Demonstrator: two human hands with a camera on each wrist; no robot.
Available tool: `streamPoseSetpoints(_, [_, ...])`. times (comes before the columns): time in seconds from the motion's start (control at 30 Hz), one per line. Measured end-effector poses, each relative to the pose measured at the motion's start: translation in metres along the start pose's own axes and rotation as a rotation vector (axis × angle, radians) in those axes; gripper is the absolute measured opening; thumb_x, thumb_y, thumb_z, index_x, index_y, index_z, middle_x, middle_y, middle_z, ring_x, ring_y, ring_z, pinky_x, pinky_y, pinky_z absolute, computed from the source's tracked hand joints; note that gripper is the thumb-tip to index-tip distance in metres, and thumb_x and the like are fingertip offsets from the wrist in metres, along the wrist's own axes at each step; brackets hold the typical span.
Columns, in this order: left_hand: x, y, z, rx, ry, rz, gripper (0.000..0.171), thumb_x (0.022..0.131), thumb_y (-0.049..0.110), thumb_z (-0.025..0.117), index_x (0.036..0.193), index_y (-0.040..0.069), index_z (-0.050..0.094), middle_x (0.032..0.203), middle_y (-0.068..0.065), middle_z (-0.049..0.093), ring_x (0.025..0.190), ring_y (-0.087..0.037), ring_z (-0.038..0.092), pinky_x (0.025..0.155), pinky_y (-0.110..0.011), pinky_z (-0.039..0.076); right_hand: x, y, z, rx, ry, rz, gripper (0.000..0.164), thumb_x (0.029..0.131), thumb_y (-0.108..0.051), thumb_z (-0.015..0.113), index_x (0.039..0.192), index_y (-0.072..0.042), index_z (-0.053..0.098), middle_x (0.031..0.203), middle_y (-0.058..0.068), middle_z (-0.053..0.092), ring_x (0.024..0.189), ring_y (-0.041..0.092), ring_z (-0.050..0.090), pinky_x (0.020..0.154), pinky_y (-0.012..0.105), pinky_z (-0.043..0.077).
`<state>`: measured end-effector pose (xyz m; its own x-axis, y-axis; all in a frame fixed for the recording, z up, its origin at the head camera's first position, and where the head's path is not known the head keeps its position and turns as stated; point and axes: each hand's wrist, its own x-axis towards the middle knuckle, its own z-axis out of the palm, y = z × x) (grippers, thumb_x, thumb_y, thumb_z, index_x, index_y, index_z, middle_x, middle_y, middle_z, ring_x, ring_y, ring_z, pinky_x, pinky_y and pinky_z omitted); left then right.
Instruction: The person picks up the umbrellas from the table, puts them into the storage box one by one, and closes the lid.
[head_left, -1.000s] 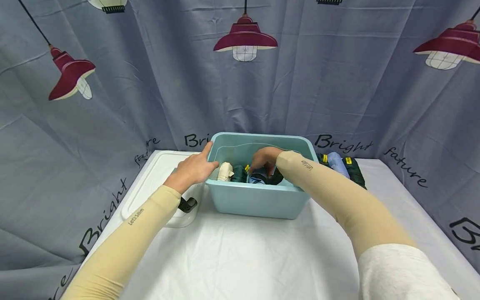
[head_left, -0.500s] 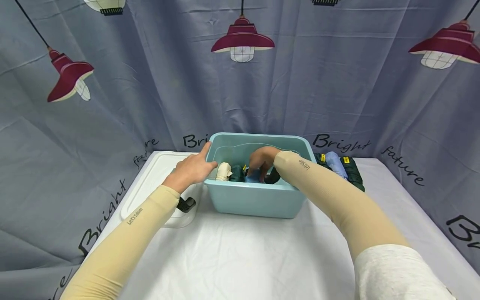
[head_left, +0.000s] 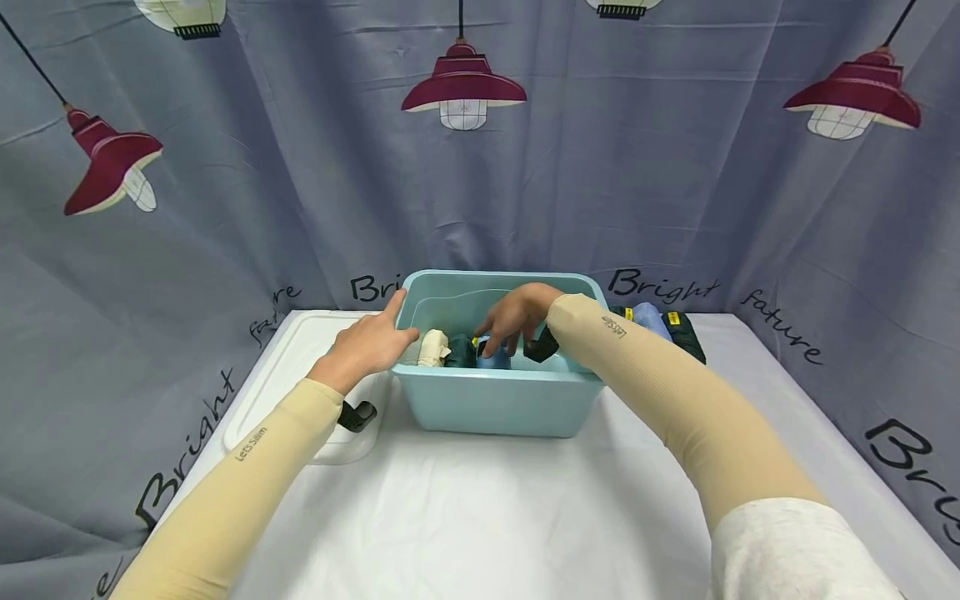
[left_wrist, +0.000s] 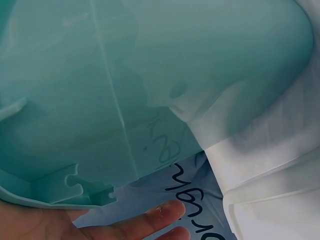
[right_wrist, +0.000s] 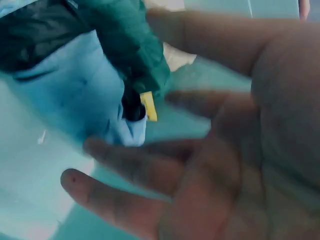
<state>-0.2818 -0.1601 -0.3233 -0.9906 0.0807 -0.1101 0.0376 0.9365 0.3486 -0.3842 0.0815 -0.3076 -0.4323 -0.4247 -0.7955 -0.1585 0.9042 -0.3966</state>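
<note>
A light teal plastic bin [head_left: 491, 404] stands on the white-covered table. My left hand [head_left: 367, 348] rests at its left rim, thumb towards the inside; in the left wrist view the visible fingers [left_wrist: 145, 222] extend fairly straight outside the wall. My right hand [head_left: 517, 315] is inside the bin, its fingers [right_wrist: 115, 200] spread and holding nothing, just over a rolled blue fabric bundle [right_wrist: 75, 90] with a black part. Left of that bundle lie a dark green roll [head_left: 460, 352] and a cream roll [head_left: 433, 348]. A yellow tag [right_wrist: 148, 106] shows between the blue and green rolls.
A white lid [head_left: 262, 392] lies flat left of the bin, partly under my left arm. Right of the bin are a light blue roll [head_left: 651, 320] and dark green rolls [head_left: 684, 337] with yellow tags. A grey printed curtain [head_left: 555, 192] hangs behind the table.
My right hand has loosened its fingers from the blue roll and lifted slightly, leaving it beside the green one. The left hand stays at the rim; the head view has shifted a little.
</note>
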Motion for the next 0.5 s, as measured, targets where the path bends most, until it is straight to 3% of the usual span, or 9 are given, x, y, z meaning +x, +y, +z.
streamPoseSetpoints(0.17, [-0.002,-0.002,-0.002,0.005,-0.011,0.001,0.081,0.099,0.052,0.040,0.163,0.032,-0.005,0.144,-0.019,0.055,0.115,-0.035,0.061,0.078,-0.050,0.047,-0.007,0.003,0.002,0.043,-0.063,-0.035,0.080,0.099,-0.027,0.065,0.163,-0.022,0.018,0.168,0.008,0.021,0.152,0.032,0.028,0.115,0.055,0.034])
streamPoseSetpoints(0.5, [0.000,-0.001,-0.001,0.010,-0.025,0.015,0.082,0.099,0.051,0.039,0.163,0.030,-0.006,0.142,-0.021,0.057,0.114,-0.036,0.061,0.074,-0.048,0.047,-0.027,0.008,0.004,-0.014,-0.005,-0.152,0.073,0.101,-0.029,0.061,0.163,-0.021,0.022,0.166,0.010,0.028,0.152,0.026,0.029,0.115,0.053,0.036])
